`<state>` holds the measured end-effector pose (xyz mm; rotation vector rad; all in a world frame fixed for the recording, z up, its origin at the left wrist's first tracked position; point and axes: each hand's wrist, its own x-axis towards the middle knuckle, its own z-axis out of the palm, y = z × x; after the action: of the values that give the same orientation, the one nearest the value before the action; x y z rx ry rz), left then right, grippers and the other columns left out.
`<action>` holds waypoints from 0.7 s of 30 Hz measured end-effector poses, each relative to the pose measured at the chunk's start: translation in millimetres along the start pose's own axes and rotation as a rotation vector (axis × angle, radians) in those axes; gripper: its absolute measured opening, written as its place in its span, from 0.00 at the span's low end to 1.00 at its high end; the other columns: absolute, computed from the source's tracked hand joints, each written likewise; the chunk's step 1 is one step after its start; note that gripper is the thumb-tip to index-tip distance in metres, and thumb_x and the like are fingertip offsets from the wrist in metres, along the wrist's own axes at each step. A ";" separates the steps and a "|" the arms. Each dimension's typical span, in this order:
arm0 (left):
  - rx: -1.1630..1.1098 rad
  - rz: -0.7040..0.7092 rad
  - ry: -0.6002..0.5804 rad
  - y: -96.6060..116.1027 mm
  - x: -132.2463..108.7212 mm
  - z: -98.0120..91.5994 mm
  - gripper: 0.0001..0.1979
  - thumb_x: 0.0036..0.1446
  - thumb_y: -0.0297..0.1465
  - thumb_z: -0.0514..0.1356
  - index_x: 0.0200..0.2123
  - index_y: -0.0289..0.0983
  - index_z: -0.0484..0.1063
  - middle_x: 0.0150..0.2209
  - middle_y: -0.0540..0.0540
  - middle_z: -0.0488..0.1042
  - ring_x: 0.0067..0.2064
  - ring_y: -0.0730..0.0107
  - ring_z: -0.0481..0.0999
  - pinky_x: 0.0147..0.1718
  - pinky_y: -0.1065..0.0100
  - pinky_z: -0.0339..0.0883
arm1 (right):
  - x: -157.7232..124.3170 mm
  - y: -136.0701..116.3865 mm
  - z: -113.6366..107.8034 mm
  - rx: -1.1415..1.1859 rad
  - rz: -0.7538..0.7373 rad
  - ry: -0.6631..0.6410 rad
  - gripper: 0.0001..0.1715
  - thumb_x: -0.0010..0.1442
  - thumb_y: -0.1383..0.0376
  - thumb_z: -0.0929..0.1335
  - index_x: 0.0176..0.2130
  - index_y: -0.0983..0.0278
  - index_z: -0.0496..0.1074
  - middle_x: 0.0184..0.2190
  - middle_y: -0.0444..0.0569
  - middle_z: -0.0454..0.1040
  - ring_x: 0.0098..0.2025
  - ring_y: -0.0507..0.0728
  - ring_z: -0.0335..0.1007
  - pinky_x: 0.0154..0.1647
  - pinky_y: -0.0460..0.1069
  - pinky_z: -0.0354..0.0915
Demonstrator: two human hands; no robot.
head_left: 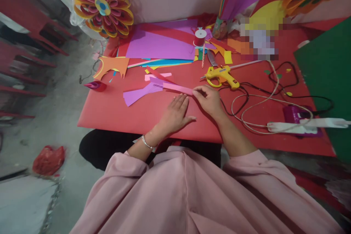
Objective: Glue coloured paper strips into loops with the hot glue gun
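Note:
A pink paper strip (178, 87) is pinched at its right end by my right hand (208, 100), thumb against fingers. My left hand (177, 114) lies flat on the red tabletop (109, 106), its fingers stretched out just below the strip and its thumb pointing right. To the left of the strip, purple paper strips (141, 93) lie overlapping one another. Behind them rest a short light pink paper piece (158, 76) and a red strip (159, 74).
A yellow glue gun (226, 76) and scissors (212, 60) lie right of my hands, with cables (248, 97) looping toward a power strip (287, 126). Behind are a ribbon spool (200, 37) and purple sheets (161, 42). A paper flower (102, 6) stands back left.

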<state>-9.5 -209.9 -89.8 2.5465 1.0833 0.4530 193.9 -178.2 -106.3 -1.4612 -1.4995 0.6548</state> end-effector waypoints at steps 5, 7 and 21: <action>-0.365 0.466 -0.365 23.5 -4.0 7.0 0.44 0.70 0.58 0.58 0.78 0.41 0.56 0.74 0.38 0.68 0.77 0.56 0.65 0.76 0.54 0.61 | 3.1 1.4 -6.8 0.017 -0.034 0.089 0.13 0.65 0.55 0.69 0.39 0.60 0.81 0.37 0.49 0.83 0.39 0.58 0.76 0.42 0.53 0.71; -0.370 0.383 -0.276 17.3 -0.3 5.0 0.32 0.76 0.52 0.52 0.73 0.43 0.66 0.72 0.41 0.71 0.76 0.60 0.67 0.76 0.55 0.61 | 3.9 2.6 -9.5 0.015 -0.015 0.087 0.13 0.65 0.55 0.69 0.39 0.59 0.81 0.38 0.49 0.83 0.39 0.58 0.76 0.42 0.53 0.71; -0.017 0.050 -0.088 8.5 -14.5 3.4 0.43 0.70 0.58 0.57 0.72 0.28 0.66 0.75 0.24 0.61 0.78 0.38 0.59 0.77 0.35 0.53 | 2.6 -5.0 -9.7 -0.065 -0.093 0.020 0.13 0.67 0.56 0.69 0.40 0.59 0.81 0.38 0.49 0.82 0.39 0.57 0.76 0.41 0.52 0.69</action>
<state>-12.3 -226.8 -91.5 2.5578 0.9833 0.3578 200.3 -178.6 -97.1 -1.4335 -1.5764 0.5387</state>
